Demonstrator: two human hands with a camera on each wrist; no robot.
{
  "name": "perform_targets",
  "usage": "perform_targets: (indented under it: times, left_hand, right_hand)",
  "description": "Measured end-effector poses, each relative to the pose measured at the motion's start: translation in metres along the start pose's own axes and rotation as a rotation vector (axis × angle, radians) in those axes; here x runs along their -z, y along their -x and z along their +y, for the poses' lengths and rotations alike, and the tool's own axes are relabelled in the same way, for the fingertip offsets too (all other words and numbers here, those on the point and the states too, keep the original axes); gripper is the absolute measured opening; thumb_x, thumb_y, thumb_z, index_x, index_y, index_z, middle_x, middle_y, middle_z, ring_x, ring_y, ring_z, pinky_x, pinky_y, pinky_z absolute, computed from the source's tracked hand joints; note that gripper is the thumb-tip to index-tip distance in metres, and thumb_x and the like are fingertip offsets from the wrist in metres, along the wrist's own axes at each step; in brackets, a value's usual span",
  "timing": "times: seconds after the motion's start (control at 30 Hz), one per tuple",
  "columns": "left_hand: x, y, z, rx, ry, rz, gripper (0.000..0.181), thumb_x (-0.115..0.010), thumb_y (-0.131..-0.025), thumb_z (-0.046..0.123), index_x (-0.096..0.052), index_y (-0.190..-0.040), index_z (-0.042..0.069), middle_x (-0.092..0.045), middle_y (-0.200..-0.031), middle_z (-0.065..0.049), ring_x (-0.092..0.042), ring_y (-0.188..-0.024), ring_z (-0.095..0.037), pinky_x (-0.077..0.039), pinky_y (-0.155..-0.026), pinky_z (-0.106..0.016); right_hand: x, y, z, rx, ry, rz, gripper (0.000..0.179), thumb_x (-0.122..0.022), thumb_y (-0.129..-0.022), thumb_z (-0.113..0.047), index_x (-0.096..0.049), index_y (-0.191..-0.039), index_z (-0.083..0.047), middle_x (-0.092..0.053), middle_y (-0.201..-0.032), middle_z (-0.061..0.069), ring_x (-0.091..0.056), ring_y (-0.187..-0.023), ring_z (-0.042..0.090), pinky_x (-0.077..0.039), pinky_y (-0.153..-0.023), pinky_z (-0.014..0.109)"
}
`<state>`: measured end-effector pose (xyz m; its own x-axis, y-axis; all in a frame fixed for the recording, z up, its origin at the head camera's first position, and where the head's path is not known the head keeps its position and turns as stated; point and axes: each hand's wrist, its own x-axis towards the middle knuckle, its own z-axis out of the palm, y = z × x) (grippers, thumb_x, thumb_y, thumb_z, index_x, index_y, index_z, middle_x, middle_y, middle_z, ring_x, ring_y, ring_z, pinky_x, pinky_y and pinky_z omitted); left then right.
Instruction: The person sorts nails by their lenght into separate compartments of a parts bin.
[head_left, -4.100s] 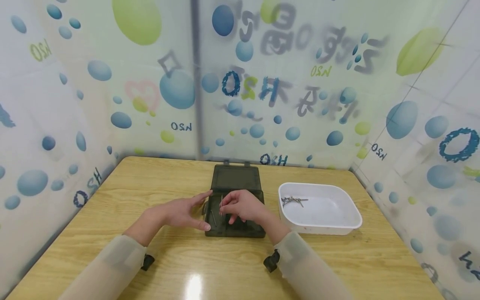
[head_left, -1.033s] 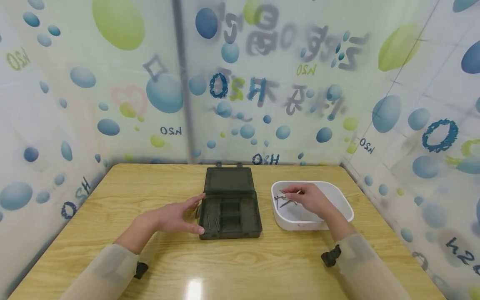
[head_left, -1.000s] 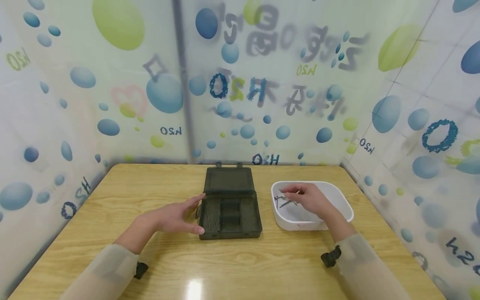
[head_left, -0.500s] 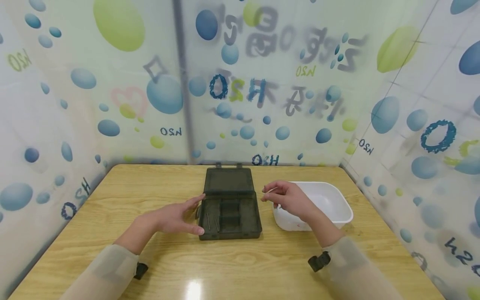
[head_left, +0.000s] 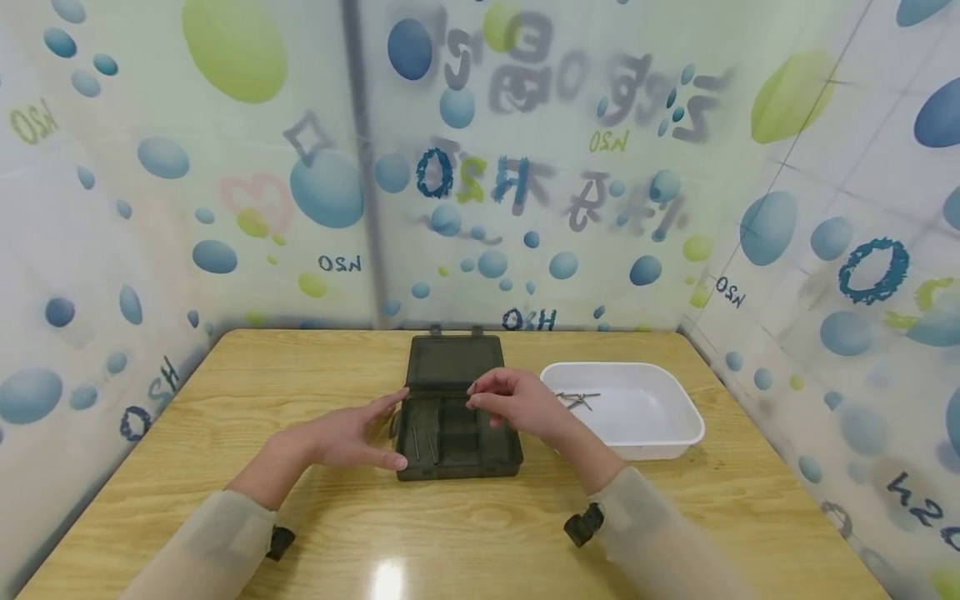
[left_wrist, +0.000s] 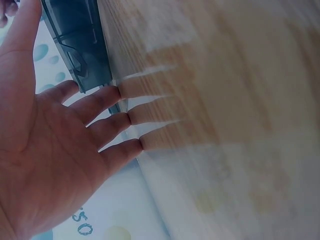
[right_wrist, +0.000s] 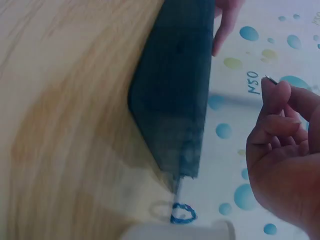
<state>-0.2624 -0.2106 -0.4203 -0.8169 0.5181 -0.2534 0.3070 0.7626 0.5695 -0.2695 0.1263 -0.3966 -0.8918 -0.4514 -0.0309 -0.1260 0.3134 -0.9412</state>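
Observation:
A dark, see-through plastic case (head_left: 480, 457) lies with its lid (head_left: 453, 360) folded back. Two thin, nail-like metal pieces (head_left: 432, 448) rest in its left compartment. My left hand (head_left: 345, 437) is spread at the case's left side, thumb at the front corner and index finger near the hinge. Over the case's right half, my right hand (head_left: 521, 404) pinches a small metal piece between thumb and index finger; only its tip (right_wrist: 271, 80) shows in the right wrist view. More such metal pieces (head_left: 577, 400) lie in the left end of a white tray (head_left: 630, 450).
The case and tray stand side by side on a wooden table (head_left: 315, 517), the tray to the right. A patterned curtain (head_left: 480, 275) hangs close behind the table's far edge and along both sides.
My right hand has come out of the tray with a metal piece and moved left over the case. Compared with 4.1 s ago, one more piece lies in the case. The left hand stays put.

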Motion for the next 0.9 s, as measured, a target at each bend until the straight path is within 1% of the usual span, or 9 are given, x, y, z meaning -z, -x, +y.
perform_targets:
  times: [0.1,0.27,0.33,0.43,0.57,0.63,0.77,0.83,0.9]
  left_hand:
    - [0.000,-0.001,-0.001,0.004,-0.004,-0.001,0.120,-0.081,-0.091,0.070,-0.011,-0.179,0.028,-0.036,-0.176,-0.024,-0.044,-0.157,-0.048,-0.037,-0.123,-0.069]
    - [-0.001,-0.002,-0.002,0.008,-0.005,-0.009,0.120,-0.080,-0.092,0.070,-0.010,-0.179,0.027,-0.036,-0.176,-0.023,-0.046,-0.156,-0.048,-0.038,-0.121,-0.069]
    - [-0.001,-0.002,-0.002,0.006,-0.009,-0.009,0.120,-0.080,-0.091,0.071,-0.011,-0.179,0.027,-0.036,-0.176,-0.022,-0.047,-0.155,-0.048,-0.039,-0.121,-0.069]
    - [-0.001,-0.003,-0.002,0.001,-0.010,-0.007,0.120,-0.080,-0.091,0.071,-0.011,-0.179,0.027,-0.037,-0.176,-0.022,-0.048,-0.155,-0.047,-0.039,-0.121,-0.069]
    - [-0.001,-0.003,-0.002,0.001,-0.011,-0.005,0.119,-0.081,-0.091,0.070,-0.012,-0.179,0.027,-0.038,-0.175,-0.022,-0.051,-0.152,-0.046,-0.041,-0.120,-0.068]
    - [-0.001,-0.003,-0.002,0.002,-0.014,-0.005,0.119,-0.081,-0.091,0.070,-0.012,-0.179,0.027,-0.039,-0.175,-0.023,-0.052,-0.151,-0.046,-0.041,-0.120,-0.068]
    - [-0.001,-0.003,-0.002,0.003,-0.016,-0.005,0.120,-0.081,-0.091,0.070,-0.012,-0.179,0.028,-0.039,-0.175,-0.023,-0.053,-0.151,-0.047,-0.041,-0.120,-0.069]
    - [-0.001,-0.002,-0.002,0.002,-0.015,-0.006,0.120,-0.080,-0.091,0.071,-0.012,-0.179,0.028,-0.038,-0.175,-0.023,-0.052,-0.152,-0.047,-0.041,-0.120,-0.069]
    - [0.000,-0.002,-0.002,0.002,-0.013,-0.005,0.119,-0.080,-0.091,0.071,-0.012,-0.179,0.028,-0.038,-0.175,-0.023,-0.050,-0.153,-0.048,-0.040,-0.120,-0.070]
  right_hand:
    - [-0.013,-0.008,0.004,-0.003,0.014,-0.004,0.028,-0.069,-0.111,-0.022,-0.074,-0.127,0.001,-0.082,-0.116,0.012,-0.068,-0.070,0.014,-0.053,-0.065,0.031]
    - [-0.031,-0.019,0.009,-0.024,0.037,-0.017,0.027,-0.071,-0.109,-0.023,-0.076,-0.123,0.000,-0.084,-0.110,0.008,-0.069,-0.066,0.014,-0.056,-0.065,0.032]
    - [-0.037,-0.022,0.009,-0.038,0.026,-0.026,0.024,-0.071,-0.109,-0.023,-0.077,-0.121,-0.003,-0.084,-0.109,0.007,-0.069,-0.066,0.015,-0.054,-0.062,0.031]
    - [-0.043,-0.025,0.009,-0.043,0.016,-0.044,0.020,-0.072,-0.108,-0.021,-0.077,-0.117,-0.005,-0.084,-0.109,0.007,-0.069,-0.066,0.014,-0.055,-0.063,0.031]
    - [-0.050,-0.029,0.009,-0.039,0.012,-0.061,0.016,-0.074,-0.107,-0.018,-0.077,-0.113,-0.003,-0.084,-0.108,0.009,-0.069,-0.065,0.012,-0.062,-0.070,0.035]
    - [-0.052,-0.030,0.008,-0.045,0.011,-0.058,0.016,-0.075,-0.106,-0.017,-0.077,-0.111,-0.003,-0.084,-0.107,0.009,-0.069,-0.064,0.011,-0.059,-0.065,0.034]
    - [-0.052,-0.031,0.007,-0.071,0.021,-0.049,0.015,-0.075,-0.106,-0.019,-0.078,-0.111,-0.006,-0.085,-0.103,0.007,-0.068,-0.061,0.010,-0.043,-0.050,0.026]
    - [-0.052,-0.031,0.007,-0.081,0.033,-0.048,0.015,-0.076,-0.106,-0.021,-0.079,-0.112,-0.008,-0.085,-0.102,0.005,-0.069,-0.061,0.010,-0.037,-0.047,0.025]
    - [-0.052,-0.031,0.007,-0.086,0.047,-0.049,0.014,-0.076,-0.106,-0.023,-0.079,-0.112,-0.010,-0.085,-0.102,0.003,-0.069,-0.061,0.010,-0.037,-0.046,0.024]
